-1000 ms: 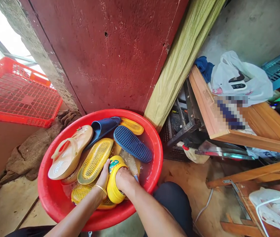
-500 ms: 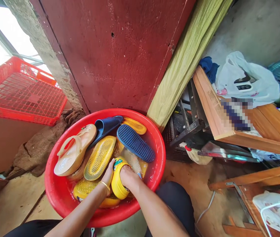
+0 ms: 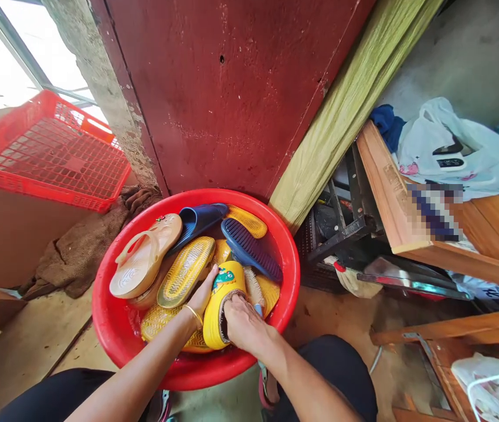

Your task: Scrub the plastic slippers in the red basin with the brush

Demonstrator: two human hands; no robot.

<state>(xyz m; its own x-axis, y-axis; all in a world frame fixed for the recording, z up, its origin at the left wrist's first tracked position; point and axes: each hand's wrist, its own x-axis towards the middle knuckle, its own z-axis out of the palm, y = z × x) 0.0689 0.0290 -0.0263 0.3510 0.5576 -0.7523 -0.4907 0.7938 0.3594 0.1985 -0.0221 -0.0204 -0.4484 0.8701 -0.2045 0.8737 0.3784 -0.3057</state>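
A yellow clog (image 3: pixel 214 313) with a green cartoon figure on it is held above the red tub's front half. My left hand (image 3: pixel 203 293) is closed round the clog's left side. My right hand (image 3: pixel 247 325) reaches into the clog's opening with bent fingers; their tips, and anything in them, are hidden. Beside the clog in the tub lie a yellow sole (image 3: pixel 187 269), a ribbed blue slipper sole (image 3: pixel 251 251) and a whitish bristled brush (image 3: pixel 254 288), partly covered.
The red tub (image 3: pixel 292 258) holds water, a beige sandal (image 3: pixel 135 272), a blue slide (image 3: pixel 196 225) and more yellow footwear. A red crate (image 3: pixel 55 190) stands left, a dark red door (image 3: pixel 240 117) behind, and wooden furniture (image 3: pixel 407 234) right.
The clog has turned, showing more of its green figure. My right hand has drawn partly out of its opening. The blue sole sits more tilted, and the whole view has shifted slightly.
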